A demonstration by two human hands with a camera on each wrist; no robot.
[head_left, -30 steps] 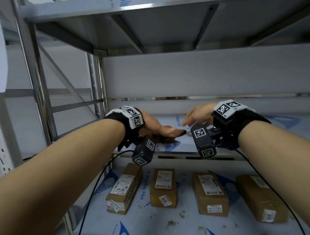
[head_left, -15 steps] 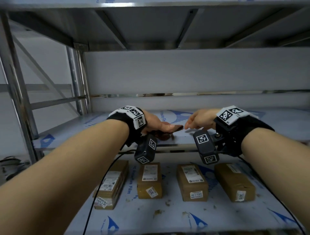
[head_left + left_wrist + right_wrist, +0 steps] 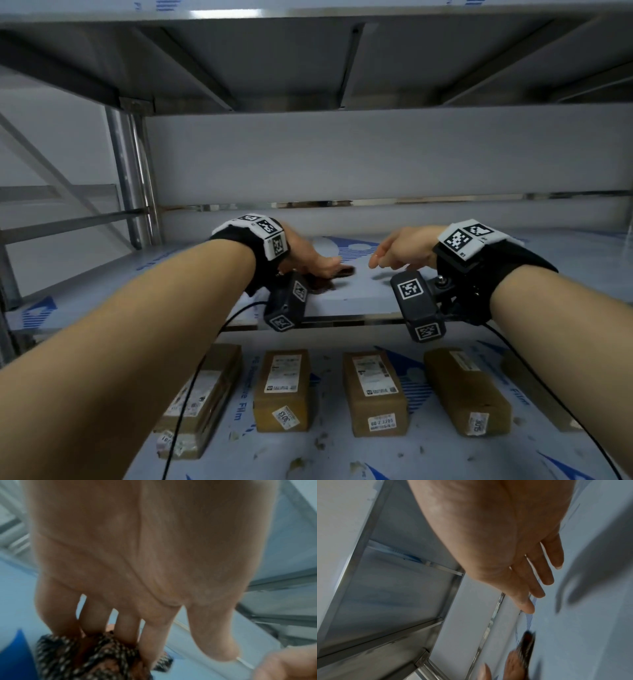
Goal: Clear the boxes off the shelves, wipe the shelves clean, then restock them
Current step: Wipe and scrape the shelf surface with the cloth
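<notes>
A dark brown checked cloth (image 3: 329,279) lies on the film-covered middle shelf (image 3: 359,298), and my left hand (image 3: 318,262) presses down on it with fingers laid across its top. The left wrist view shows those fingers (image 3: 106,623) on the cloth (image 3: 89,660). My right hand (image 3: 394,253) hovers just right of the cloth with its fingers (image 3: 544,574) straight and holding nothing. Several brown cardboard boxes (image 3: 373,394) with white labels lie in a row on the lower shelf (image 3: 376,455).
Bits of debris (image 3: 298,464) are scattered over the lower shelf in front of the boxes. The steel underside of the upper shelf (image 3: 308,68) hangs close overhead. A steel upright (image 3: 132,178) stands at the back left. Black cables (image 3: 191,394) trail from both wrists.
The view has shifted back and up, so the middle shelf shows wider. My hands have drawn slightly apart; the left hand stays on the cloth.
</notes>
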